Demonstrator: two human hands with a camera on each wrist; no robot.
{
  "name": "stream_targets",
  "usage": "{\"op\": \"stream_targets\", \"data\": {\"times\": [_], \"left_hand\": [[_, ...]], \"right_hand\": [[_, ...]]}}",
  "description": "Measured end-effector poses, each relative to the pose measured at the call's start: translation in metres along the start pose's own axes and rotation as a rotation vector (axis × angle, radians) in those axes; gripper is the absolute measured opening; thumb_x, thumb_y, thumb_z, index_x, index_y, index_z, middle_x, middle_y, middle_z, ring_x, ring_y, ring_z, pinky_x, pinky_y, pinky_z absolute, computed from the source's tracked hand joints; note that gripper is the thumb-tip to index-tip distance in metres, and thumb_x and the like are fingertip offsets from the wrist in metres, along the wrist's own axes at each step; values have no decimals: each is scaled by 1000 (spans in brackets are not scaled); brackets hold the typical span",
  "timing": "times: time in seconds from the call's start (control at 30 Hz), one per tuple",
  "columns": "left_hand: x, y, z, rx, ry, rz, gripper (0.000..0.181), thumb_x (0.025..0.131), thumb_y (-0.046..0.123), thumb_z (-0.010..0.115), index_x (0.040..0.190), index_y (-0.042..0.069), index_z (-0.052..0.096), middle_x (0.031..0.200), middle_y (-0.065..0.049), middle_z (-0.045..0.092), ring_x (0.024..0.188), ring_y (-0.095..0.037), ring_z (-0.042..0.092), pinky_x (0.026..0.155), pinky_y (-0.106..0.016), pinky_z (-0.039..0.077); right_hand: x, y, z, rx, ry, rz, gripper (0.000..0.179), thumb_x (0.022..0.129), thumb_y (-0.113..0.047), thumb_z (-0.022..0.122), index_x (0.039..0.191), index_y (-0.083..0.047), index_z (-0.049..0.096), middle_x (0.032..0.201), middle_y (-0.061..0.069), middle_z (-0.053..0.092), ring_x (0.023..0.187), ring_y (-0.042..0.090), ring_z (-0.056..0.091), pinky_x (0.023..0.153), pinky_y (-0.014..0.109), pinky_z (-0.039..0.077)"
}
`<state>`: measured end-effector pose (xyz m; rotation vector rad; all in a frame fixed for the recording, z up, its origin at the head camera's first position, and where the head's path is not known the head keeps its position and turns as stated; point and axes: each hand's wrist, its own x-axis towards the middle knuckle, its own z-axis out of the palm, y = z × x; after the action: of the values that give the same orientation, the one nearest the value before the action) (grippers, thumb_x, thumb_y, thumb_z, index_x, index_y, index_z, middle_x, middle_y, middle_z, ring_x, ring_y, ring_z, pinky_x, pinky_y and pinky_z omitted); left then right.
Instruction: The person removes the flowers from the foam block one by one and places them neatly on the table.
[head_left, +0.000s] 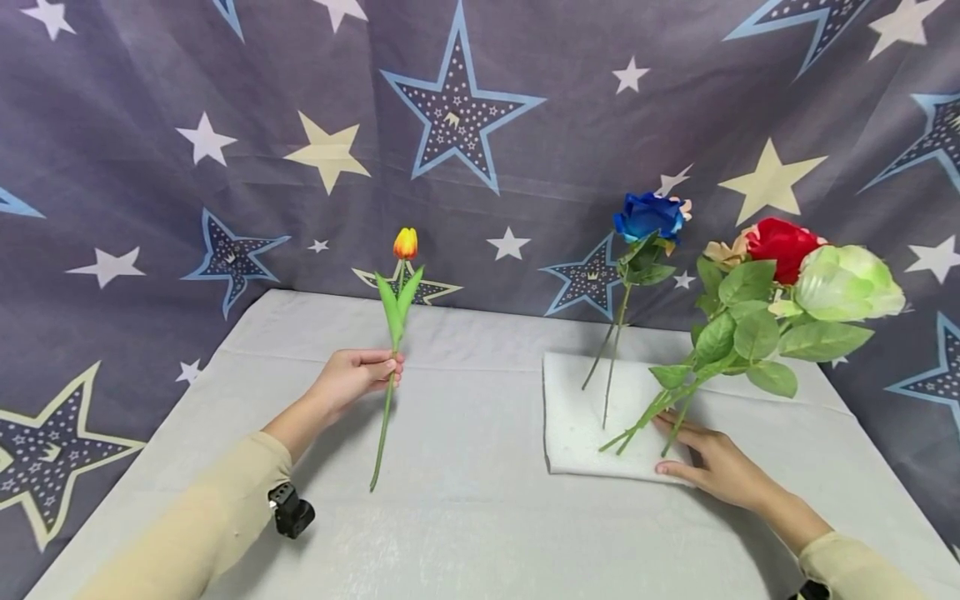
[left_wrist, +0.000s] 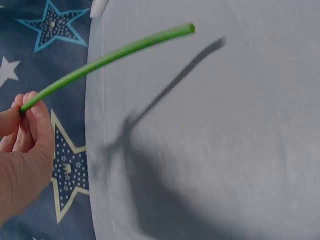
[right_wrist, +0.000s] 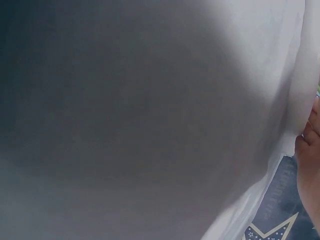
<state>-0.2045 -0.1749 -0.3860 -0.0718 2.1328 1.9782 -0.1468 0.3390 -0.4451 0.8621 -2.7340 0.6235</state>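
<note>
My left hand (head_left: 352, 379) pinches the stem of an orange-yellow tulip (head_left: 405, 242) between thumb and fingers. It holds the flower upright, bloom at the top, over the table's left half. In the left wrist view the green stem (left_wrist: 115, 55) juts past the fingertips, its cut end free. A white foam block (head_left: 570, 442) lies on the right side, with several flowers standing in it. My right hand (head_left: 712, 467) rests on the block's right part, fingers extended and thumb near the front edge. Leaves and stems partly cover its fingertips.
A blue rose (head_left: 647, 217) leans at the block's back left, a peach bloom partly behind it. Further right a red flower (head_left: 783, 250) and a pale green bloom (head_left: 847, 283) tilt outward over the right hand. A star-patterned curtain (head_left: 495, 150) hangs behind the grey-covered table (head_left: 465, 533).
</note>
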Motion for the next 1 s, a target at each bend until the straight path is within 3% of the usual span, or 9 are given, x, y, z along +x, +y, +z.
{"op": "stream_targets", "data": {"times": [0.2, 0.3, 0.43, 0.57, 0.73, 0.83, 0.93, 1.0], "left_hand": [[0, -1, -16, -41, -61, 29, 46, 94, -3, 55, 133, -22, 39, 84, 14, 71, 81, 0, 69, 81, -18, 59], [-1, -2, -23, -41, -93, 27, 48, 93, -4, 56, 133, -23, 37, 84, 15, 72, 81, 0, 69, 84, -21, 59], [-5, -4, -32, -27, -137, 13, 50, 91, -4, 59, 132, -25, 37, 85, 13, 73, 82, -2, 70, 85, -23, 59], [-8, -5, -42, -15, -161, 10, 51, 90, -5, 59, 131, -26, 37, 86, 12, 73, 83, -3, 70, 84, -22, 59], [-10, -4, -56, -24, -151, -1, 57, 89, -6, 61, 134, -25, 32, 87, 13, 73, 85, -3, 70, 83, -21, 59], [-10, -4, -63, -40, -142, -5, 60, 89, -7, 61, 136, -25, 29, 88, 12, 73, 86, -3, 70, 84, -22, 59], [-9, -6, -70, -64, -140, -7, 61, 88, -7, 61, 136, -26, 28, 90, 10, 74, 86, -3, 70, 85, -22, 59], [-8, -7, -74, -74, -140, -7, 61, 88, -8, 61, 136, -26, 27, 91, 8, 75, 87, -4, 71, 85, -22, 59]], "right_hand": [[2, 0, -3, -4, -8, 11, 60, 76, -27, 79, 128, -3, 60, 131, 21, 60, 115, 44, 55, 101, -10, 13], [2, 0, -3, 1, 1, 4, 60, 76, -27, 79, 129, -3, 60, 132, 21, 59, 126, 25, 54, 102, -9, 13], [0, 1, 0, 8, 11, -8, 60, 77, -26, 79, 129, -4, 60, 132, 23, 59, 131, -8, 32, 103, -9, 14], [-1, 3, 1, 7, 4, 5, 61, 78, -28, 78, 130, -4, 59, 132, 23, 58, 129, -17, 24, 102, -9, 13], [0, 3, 1, 1, -6, 22, 61, 78, -29, 78, 130, -4, 59, 133, 21, 59, 129, -11, 31, 102, -9, 14], [1, 2, 1, -9, -10, 29, 60, 78, -29, 78, 130, -4, 59, 133, 20, 59, 130, 10, 48, 102, -9, 15], [0, 0, 1, -25, -1, 24, 60, 77, -29, 78, 129, -5, 60, 132, 20, 60, 120, 33, 57, 102, -9, 16], [-1, -1, 1, -25, 9, 21, 60, 77, -30, 79, 129, -6, 60, 131, 19, 60, 125, 24, 55, 102, -9, 15]]}}
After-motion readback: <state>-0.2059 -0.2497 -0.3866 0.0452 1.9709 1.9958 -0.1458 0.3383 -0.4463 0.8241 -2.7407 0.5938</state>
